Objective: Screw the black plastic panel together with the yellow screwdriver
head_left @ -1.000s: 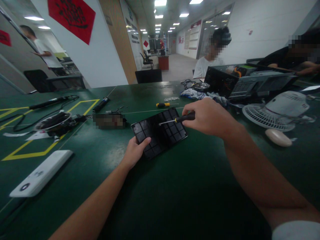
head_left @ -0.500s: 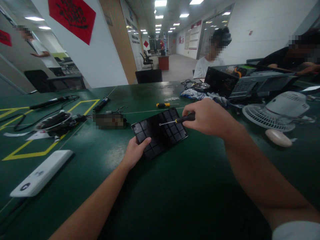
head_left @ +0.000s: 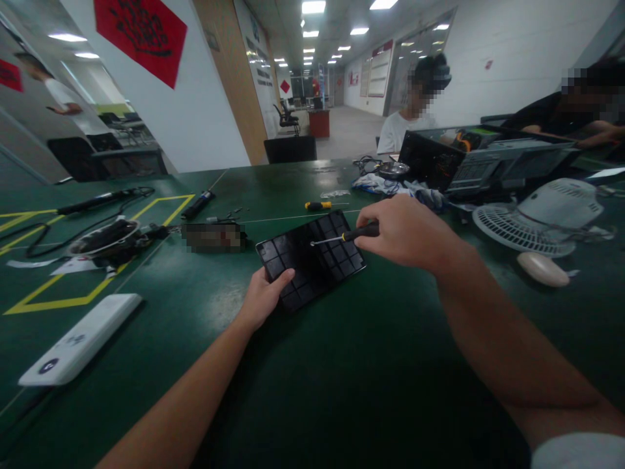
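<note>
A black rectangular tray (head_left: 305, 273) with a grid of compartments is tilted above the green table. My left hand (head_left: 265, 294) grips its lower left edge, thumb on top. In my right hand (head_left: 407, 233) is a screwdriver (head_left: 359, 232) with a black and yellow handle, held between thumb and fingers. Its shaft points left over the tray, and a small round piece, too small to identify, shows at the tip. Behind the tray lies a yellow screwdriver (head_left: 318, 206).
On the green table (head_left: 342, 391) are a white power strip (head_left: 81, 339), coiled cables (head_left: 105, 238), a pixelated box (head_left: 213, 237), a white fan part (head_left: 547, 215) and a computer case (head_left: 508, 159). People are across the table and at the far left.
The person at the far left has moved slightly left. My hands, the tray and the screwdriver have barely moved.
</note>
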A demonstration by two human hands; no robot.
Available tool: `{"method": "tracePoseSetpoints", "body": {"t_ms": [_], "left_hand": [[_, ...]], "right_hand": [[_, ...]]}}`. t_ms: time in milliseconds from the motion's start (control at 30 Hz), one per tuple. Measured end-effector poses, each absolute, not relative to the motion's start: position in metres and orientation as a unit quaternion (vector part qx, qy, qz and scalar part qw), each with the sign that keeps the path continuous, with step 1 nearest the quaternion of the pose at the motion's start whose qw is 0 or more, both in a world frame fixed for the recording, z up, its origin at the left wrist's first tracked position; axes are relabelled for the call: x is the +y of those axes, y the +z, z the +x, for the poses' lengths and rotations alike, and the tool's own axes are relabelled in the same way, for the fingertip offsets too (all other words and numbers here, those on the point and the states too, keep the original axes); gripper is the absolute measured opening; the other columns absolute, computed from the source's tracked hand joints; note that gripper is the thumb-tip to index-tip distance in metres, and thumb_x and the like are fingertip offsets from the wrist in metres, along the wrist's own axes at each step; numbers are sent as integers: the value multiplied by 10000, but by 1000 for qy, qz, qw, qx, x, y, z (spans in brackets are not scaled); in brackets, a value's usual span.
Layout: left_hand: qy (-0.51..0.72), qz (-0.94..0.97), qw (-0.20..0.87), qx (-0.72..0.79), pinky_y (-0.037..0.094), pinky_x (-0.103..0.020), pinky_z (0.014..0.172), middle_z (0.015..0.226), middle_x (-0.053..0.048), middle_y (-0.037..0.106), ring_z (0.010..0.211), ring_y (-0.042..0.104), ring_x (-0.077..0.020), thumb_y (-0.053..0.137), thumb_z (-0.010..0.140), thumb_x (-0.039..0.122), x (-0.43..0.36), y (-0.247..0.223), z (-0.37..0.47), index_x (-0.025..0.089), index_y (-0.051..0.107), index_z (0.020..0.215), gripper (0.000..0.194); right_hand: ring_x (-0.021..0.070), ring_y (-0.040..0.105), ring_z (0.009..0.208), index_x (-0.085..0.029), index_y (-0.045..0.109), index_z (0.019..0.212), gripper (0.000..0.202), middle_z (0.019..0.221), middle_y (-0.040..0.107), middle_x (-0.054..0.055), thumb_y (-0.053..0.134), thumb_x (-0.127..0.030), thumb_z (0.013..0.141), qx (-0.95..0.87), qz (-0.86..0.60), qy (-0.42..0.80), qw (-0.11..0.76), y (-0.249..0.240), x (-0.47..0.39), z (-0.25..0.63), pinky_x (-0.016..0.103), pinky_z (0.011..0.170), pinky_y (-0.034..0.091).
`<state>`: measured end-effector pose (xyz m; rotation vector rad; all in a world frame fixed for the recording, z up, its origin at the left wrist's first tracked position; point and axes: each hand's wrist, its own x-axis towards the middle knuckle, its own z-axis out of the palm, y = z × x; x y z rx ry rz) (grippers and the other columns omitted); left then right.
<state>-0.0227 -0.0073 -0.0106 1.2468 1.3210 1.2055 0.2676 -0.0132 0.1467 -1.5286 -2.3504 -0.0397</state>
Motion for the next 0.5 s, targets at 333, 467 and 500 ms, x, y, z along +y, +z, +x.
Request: {"method": "tracePoseSetpoints", "body": {"t_ms": [333, 467, 500], "left_hand": [[496, 507, 456, 538, 578, -513, 992, 1149, -134, 812, 1091, 753, -358, 899, 699, 535, -7, -11, -22, 159, 770, 1114, 575], [496, 507, 455, 538, 577, -514, 997, 1155, -135, 813, 1094, 756, -358, 900, 700, 532, -6, -11, -23, 157, 773, 1115, 573], [495, 508, 456, 538, 572, -519, 1007, 1160, -136, 812, 1100, 755, -360, 899, 701, 535, -7, -11, -23, 157, 773, 1119, 577]], "right_hand": [[330, 707, 903, -155, 800, 944, 431, 920, 778, 168, 510, -469, 995, -799, -595, -38, 72, 149, -18, 258, 370, 665, 411], [307, 691, 865, -163, 761, 986, 417, 915, 763, 160, 481, -472, 1010, -805, -590, -16, 67, 146, -15, 260, 361, 662, 392], [293, 681, 839, -174, 746, 1046, 367, 918, 759, 144, 539, -470, 981, -810, -582, -6, 72, 145, -14, 261, 356, 661, 385]]}}
